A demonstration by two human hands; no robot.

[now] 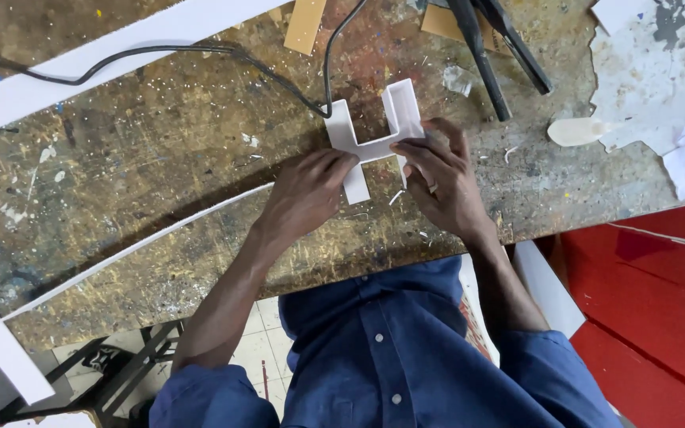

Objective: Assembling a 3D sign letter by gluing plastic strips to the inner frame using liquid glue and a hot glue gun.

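we saw left hand (308,192) pinching lower left leg of white H-shaped foam-board piece (374,135) | right hand (443,178) fingers pressed on its crossbar | piece lay flat on paint-stained workbench (160,158), black cable (200,59) just beside

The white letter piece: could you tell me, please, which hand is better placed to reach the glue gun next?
Probably the right hand: it pinches the white piece on the side nearer the black glue gun; the left hand is farther.
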